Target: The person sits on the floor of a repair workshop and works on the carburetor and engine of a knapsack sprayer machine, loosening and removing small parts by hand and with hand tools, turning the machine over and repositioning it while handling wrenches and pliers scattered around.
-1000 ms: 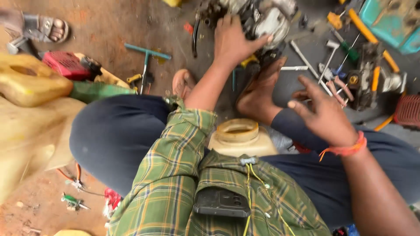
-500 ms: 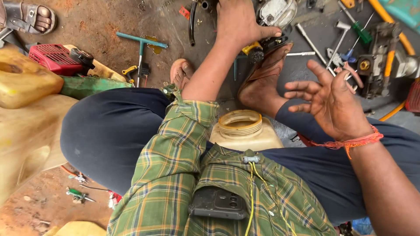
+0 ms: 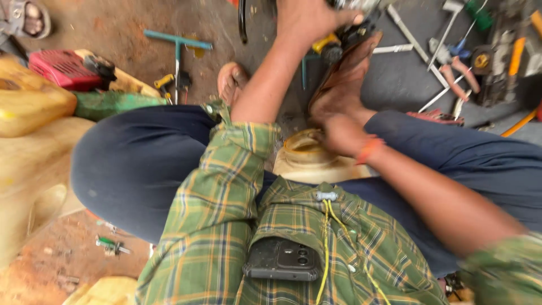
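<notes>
Right hand (image 3: 341, 133) dropped onto cream jar (image 3: 307, 161), grip unclear, left hand (image 3: 307, 20) gripping engine part (image 3: 353, 25).

This is a rough, ground-level repair workshop, open and informal. The floor (image 3: 113, 28) is bare reddish dirt and stained concrete. Hand tools lie scattered over it: a T-handle wrench (image 3: 177, 44), pliers (image 3: 458, 72) and metal rods (image 3: 407, 28). A red small engine (image 3: 65, 68) and yellow plastic jerrycans (image 3: 31, 104) sit at the side.
</notes>
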